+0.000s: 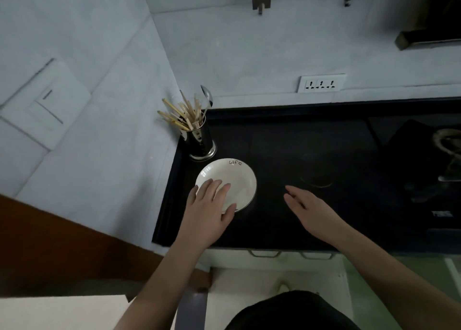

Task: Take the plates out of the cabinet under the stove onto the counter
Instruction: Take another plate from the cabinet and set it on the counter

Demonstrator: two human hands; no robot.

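On counter (287,142), left hand (207,210) overlapping plate (232,180) edge — right hand (311,210) apart

- One plate (233,180) is out so far: small, round, white or cream, with a thin dark line around the rim and the word "Life" handwritten near its far edge.
- It's lying flat and right side up on the black counter (287,142), toward the left end and close to the front edge.
- Nothing on it, looks clean and shallow, more like a side plate than a dinner plate.
- Its near-left part is covered, so you only get a clear look at the far and right portions of the rim.
- The cabinet (274,257) sits right below the counter edge, pale fronts with two metal handles; can't see inside it from here.
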